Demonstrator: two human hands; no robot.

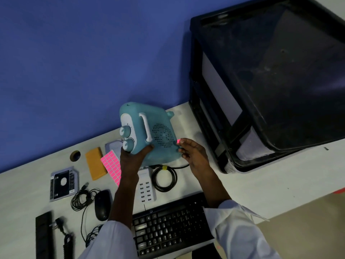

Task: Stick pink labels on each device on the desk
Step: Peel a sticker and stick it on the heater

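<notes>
Behind the keyboard (168, 227), near the middle of the desk (242, 184), you have the teal heater (147, 131) tipped up off the surface, its two knobs turned toward the blue wall side and its round grille facing you. Your left hand (133, 157) is closed around the lower edge of the heater just below the knobs, thumb wrapped over the front, and it carries the weight. Your right hand (192, 154) is at the heater's right edge with the fingers loosely curved, and a single pink label (178, 141) sits on a fingertip, right against the casing beside the grille; whether it already touches the plastic I cannot tell. To do this well, keep the left grip firm so the body does not rock as you press, and land the label on the smooth shell rather than over the grille holes, where it would likely bond poorly. Roll the fingertip from one edge of the label to the other so it probably lies flat without a lifted corner. The label sheet (112, 168) lies farther back from the keyboard and to its left, beside the orange pad (95, 165), partly under your left forearm. The mouse (101, 204) just left of the keyboard and the white USB hub (146, 189) just behind it show no pink yet.
</notes>
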